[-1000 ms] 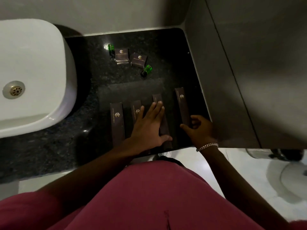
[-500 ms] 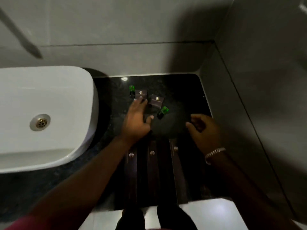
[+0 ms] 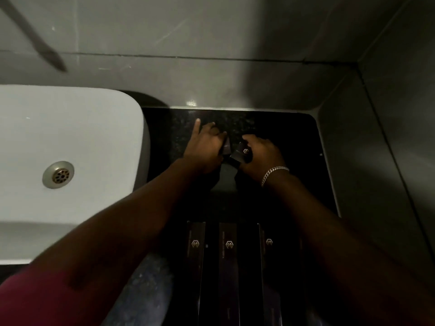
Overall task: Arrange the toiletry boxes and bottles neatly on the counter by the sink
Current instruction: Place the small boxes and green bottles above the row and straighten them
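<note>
On the black granite counter (image 3: 277, 128), my left hand (image 3: 204, 147) grips a small dark square box (image 3: 226, 147), with the forefinger stretched out toward the back wall. My right hand (image 3: 261, 154) grips a second small dark box (image 3: 243, 152) with a gold logo, tilted up off the counter. The two boxes almost meet between my hands. Three long dark boxes (image 3: 227, 260) with gold logos lie side by side near the counter's front. The green bottles are hidden from view.
A white basin (image 3: 70, 149) with a metal drain (image 3: 58, 174) stands at the left, close to my left forearm. Grey tiled walls (image 3: 235, 43) close the counter at the back and the right. A blurred tap spout (image 3: 35, 41) shows at top left.
Both hands left the long boxes and moved to the back of the counter. Each has closed on a small box. The green bottles, seen earlier, are now covered.
</note>
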